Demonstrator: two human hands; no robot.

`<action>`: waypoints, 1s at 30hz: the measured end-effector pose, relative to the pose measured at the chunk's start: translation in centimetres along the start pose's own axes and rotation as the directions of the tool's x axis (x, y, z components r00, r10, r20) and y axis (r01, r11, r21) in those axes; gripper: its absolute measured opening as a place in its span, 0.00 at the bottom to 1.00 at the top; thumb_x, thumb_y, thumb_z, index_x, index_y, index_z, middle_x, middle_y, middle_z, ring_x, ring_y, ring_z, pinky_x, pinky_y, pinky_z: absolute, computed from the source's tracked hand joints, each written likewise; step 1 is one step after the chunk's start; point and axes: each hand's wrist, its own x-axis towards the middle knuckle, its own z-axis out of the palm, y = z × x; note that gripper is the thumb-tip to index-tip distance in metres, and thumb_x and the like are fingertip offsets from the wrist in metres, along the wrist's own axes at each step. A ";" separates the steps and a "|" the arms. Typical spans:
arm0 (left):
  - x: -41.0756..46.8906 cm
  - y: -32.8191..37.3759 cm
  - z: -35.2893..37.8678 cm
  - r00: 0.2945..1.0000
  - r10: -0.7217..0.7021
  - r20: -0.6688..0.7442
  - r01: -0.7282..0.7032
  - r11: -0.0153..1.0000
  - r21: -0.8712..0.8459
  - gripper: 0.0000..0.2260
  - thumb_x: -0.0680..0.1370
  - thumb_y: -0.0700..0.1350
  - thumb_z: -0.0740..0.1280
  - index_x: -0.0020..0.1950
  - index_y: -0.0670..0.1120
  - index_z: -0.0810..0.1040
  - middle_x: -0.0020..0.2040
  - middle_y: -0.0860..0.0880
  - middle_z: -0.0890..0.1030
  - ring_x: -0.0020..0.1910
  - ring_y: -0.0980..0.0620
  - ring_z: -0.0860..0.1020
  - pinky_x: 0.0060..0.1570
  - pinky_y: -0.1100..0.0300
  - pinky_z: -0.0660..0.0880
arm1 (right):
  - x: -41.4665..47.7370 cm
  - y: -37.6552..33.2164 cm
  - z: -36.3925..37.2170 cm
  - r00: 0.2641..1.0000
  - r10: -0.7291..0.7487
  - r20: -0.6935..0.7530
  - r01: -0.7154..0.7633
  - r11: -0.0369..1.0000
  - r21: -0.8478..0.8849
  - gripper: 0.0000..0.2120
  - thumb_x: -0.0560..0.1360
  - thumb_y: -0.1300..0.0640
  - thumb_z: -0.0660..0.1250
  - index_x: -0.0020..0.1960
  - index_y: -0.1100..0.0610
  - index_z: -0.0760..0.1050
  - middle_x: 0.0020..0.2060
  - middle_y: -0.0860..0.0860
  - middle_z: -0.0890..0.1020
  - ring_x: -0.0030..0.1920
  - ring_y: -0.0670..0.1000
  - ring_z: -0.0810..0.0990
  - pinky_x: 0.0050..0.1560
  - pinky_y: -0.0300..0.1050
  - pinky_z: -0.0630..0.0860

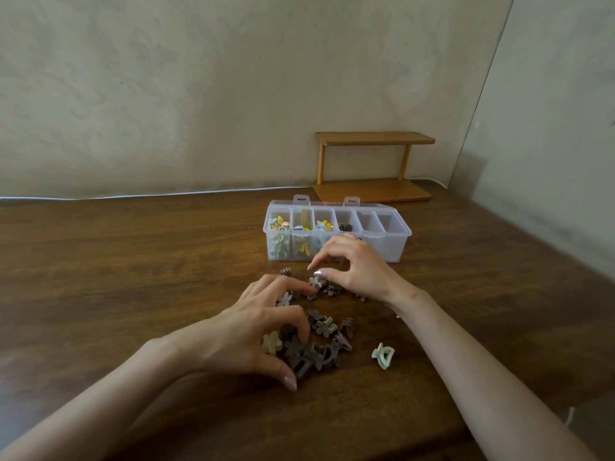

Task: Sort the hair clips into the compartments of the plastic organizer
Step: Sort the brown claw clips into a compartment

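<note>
The clear plastic organizer (pixel 396 247) stands on the table beyond my hands. Its four left compartments hold clips, coloured ones in three and dark brown ones in the fourth, and the two right compartments look bare. A pile of brown, grey and beige hair clips (pixel 319 347) lies in front of it. My left hand (pixel 253 331) is spread over the pile's left side, its curved fingertips touching clips. My right hand (pixel 356 271) hovers at the pile's far end, thumb and forefinger tips close together just over a grey flower clip (pixel 316 282). Whether it grips that clip is unclear.
A pale green claw clip (pixel 383 355) lies alone to the right of the pile. A small wooden two-tier shelf (pixel 372 168) stands against the wall behind the organizer. A white cable (pixel 133 195) runs along the table's back edge. The wooden table (pixel 133 261) spreads left.
</note>
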 end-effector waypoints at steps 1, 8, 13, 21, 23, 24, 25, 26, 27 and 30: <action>0.0 0.1 0.0 1.000 0.000 -0.001 0.000 1.000 0.012 0.18 0.65 0.65 0.70 0.50 0.63 0.69 0.69 0.67 0.50 0.70 0.62 0.46 0.68 0.58 0.57 | 0.0 0.0 0.0 1.000 0.002 0.000 -0.002 1.000 0.000 0.04 0.73 0.57 0.70 0.47 0.50 0.81 0.48 0.48 0.79 0.55 0.45 0.72 0.58 0.45 0.71; -0.1 0.2 0.1 0.999 0.003 -0.047 0.001 0.997 0.077 0.17 0.67 0.66 0.67 0.51 0.62 0.68 0.68 0.66 0.53 0.69 0.62 0.49 0.68 0.59 0.56 | 0.0 0.3 0.1 1.000 0.001 -0.008 -0.001 1.000 0.013 0.04 0.72 0.57 0.70 0.45 0.50 0.82 0.46 0.49 0.80 0.53 0.45 0.73 0.56 0.46 0.73; 0.0 0.3 0.4 0.998 0.040 -0.055 -0.035 0.995 0.089 0.12 0.69 0.63 0.66 0.48 0.60 0.73 0.68 0.65 0.56 0.69 0.62 0.51 0.69 0.58 0.56 | 0.0 0.3 0.0 1.000 0.000 -0.014 0.000 1.000 0.017 0.04 0.72 0.57 0.70 0.45 0.49 0.82 0.46 0.49 0.80 0.52 0.45 0.74 0.54 0.46 0.74; 0.4 0.6 -0.5 0.922 -0.017 -0.386 -0.075 0.972 -0.222 0.14 0.69 0.59 0.68 0.49 0.53 0.74 0.58 0.61 0.75 0.62 0.57 0.72 0.59 0.60 0.72 | -0.1 -0.3 -0.4 0.999 0.013 -0.042 -0.010 0.996 0.091 0.05 0.74 0.57 0.69 0.47 0.55 0.82 0.45 0.48 0.80 0.48 0.43 0.75 0.47 0.35 0.72; 0.8 0.6 -0.3 0.874 -0.101 -0.476 -0.041 0.959 -0.280 0.16 0.68 0.56 0.70 0.50 0.50 0.75 0.51 0.57 0.79 0.55 0.58 0.77 0.54 0.61 0.75 | -0.2 -0.5 -0.6 0.999 0.044 -0.026 -0.038 0.977 0.212 0.07 0.74 0.55 0.69 0.46 0.57 0.82 0.43 0.49 0.81 0.46 0.45 0.77 0.47 0.38 0.73; 1.1 0.5 -0.1 0.847 -0.142 -0.512 -0.008 0.960 -0.279 0.17 0.67 0.55 0.72 0.50 0.48 0.75 0.49 0.57 0.80 0.51 0.59 0.78 0.51 0.61 0.76 | -0.2 -0.7 -0.8 0.998 0.055 -0.005 -0.051 0.959 0.280 0.08 0.75 0.53 0.69 0.45 0.58 0.82 0.42 0.50 0.81 0.46 0.47 0.77 0.48 0.41 0.74; 1.3 0.4 0.0 0.825 -0.167 -0.540 0.026 0.966 -0.258 0.16 0.67 0.52 0.72 0.50 0.48 0.75 0.47 0.56 0.79 0.48 0.59 0.78 0.49 0.61 0.77 | -0.3 -0.8 -1.0 0.998 0.059 0.023 -0.064 0.939 0.337 0.10 0.74 0.51 0.68 0.44 0.57 0.83 0.42 0.51 0.81 0.46 0.49 0.78 0.50 0.44 0.74; 1.6 0.3 0.1 0.810 -0.176 -0.560 0.053 0.972 -0.229 0.14 0.68 0.49 0.73 0.49 0.47 0.75 0.46 0.55 0.79 0.47 0.59 0.78 0.47 0.61 0.77 | -0.3 -1.0 -1.1 0.997 0.059 0.057 -0.077 0.922 0.380 0.11 0.73 0.49 0.67 0.43 0.57 0.83 0.42 0.52 0.82 0.47 0.50 0.78 0.51 0.45 0.73; 1.9 0.2 0.1 0.799 -0.173 -0.575 0.068 0.978 -0.199 0.13 0.68 0.46 0.73 0.49 0.47 0.75 0.45 0.55 0.79 0.45 0.58 0.77 0.46 0.61 0.77 | -0.4 -1.1 -1.3 0.994 0.058 0.089 -0.090 0.907 0.411 0.12 0.72 0.48 0.67 0.42 0.56 0.83 0.43 0.53 0.82 0.47 0.50 0.79 0.52 0.45 0.73; 3.0 -0.1 -0.4 0.790 -0.124 -0.600 0.065 0.991 -0.120 0.13 0.68 0.44 0.74 0.48 0.49 0.74 0.46 0.56 0.76 0.43 0.58 0.77 0.43 0.62 0.77 | -0.4 -1.6 -1.2 0.989 0.062 0.132 -0.115 0.884 0.453 0.12 0.70 0.46 0.69 0.43 0.55 0.82 0.41 0.51 0.82 0.46 0.48 0.79 0.51 0.45 0.73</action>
